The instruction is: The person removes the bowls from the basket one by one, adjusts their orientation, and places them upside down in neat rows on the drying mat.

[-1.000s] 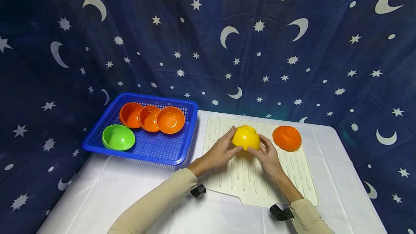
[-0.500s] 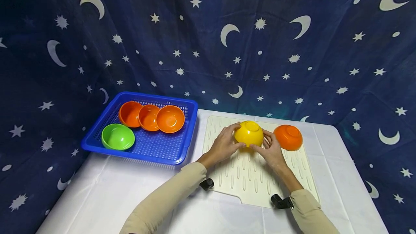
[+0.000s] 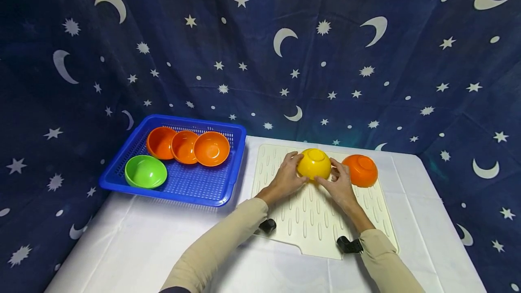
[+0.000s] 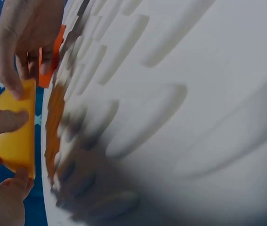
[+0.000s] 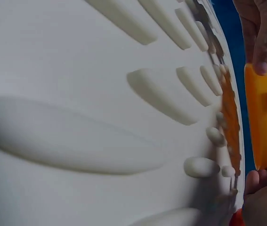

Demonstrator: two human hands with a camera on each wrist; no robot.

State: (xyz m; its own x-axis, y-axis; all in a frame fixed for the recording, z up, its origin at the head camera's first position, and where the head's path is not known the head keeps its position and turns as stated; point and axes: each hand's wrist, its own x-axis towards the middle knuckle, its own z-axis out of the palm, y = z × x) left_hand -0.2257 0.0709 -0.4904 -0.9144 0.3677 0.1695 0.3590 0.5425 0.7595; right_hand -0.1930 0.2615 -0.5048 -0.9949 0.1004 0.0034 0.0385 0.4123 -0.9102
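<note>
A yellow bowl (image 3: 314, 163) sits upside down at the far end of the cream ridged mat (image 3: 313, 220). My left hand (image 3: 288, 176) grips its left side and my right hand (image 3: 338, 183) grips its right side. In the left wrist view the yellow bowl (image 4: 18, 141) shows between my fingertips above the mat (image 4: 171, 117). The right wrist view shows the bowl (image 5: 265, 122) at the mat's (image 5: 100, 117) edge with fingers on it. An orange bowl (image 3: 360, 170) lies upside down just right of the yellow one.
A blue basket (image 3: 185, 185) stands left of the mat, holding three orange bowls (image 3: 211, 148) and a green bowl (image 3: 145, 171). White cloth (image 3: 134, 248) covers the table. A dark starry curtain (image 3: 260, 49) hangs close behind and to both sides.
Both hands have carried the yellow bowl away from me toward the mat's far end, closer to the orange bowl, and turned it more bottom-up.
</note>
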